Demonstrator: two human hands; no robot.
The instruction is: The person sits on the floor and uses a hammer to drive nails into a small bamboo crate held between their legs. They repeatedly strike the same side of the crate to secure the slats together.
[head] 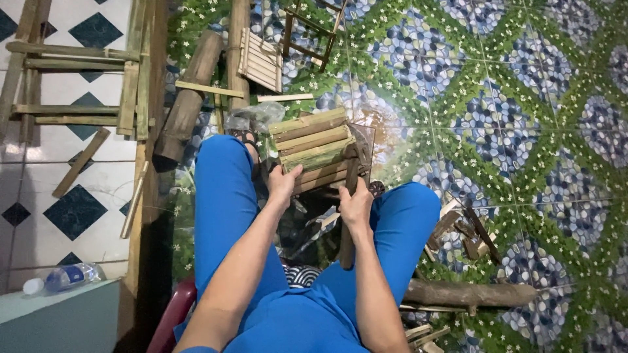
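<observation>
The left hand (pixel 282 184) has its fingers clasped on the near edge of a small slatted bamboo panel (pixel 314 145), which sits between the knees above the tiled floor (pixel 523 104). The right hand (pixel 356 204) is clenched around a dark wooden stick (pixel 348 229) held upright against the panel's right side. A log (pixel 188 98) lies to the left.

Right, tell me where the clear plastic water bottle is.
In the head view, the clear plastic water bottle lies on its side at lower left, on the white tiled floor, just above the pale green surface.
</observation>
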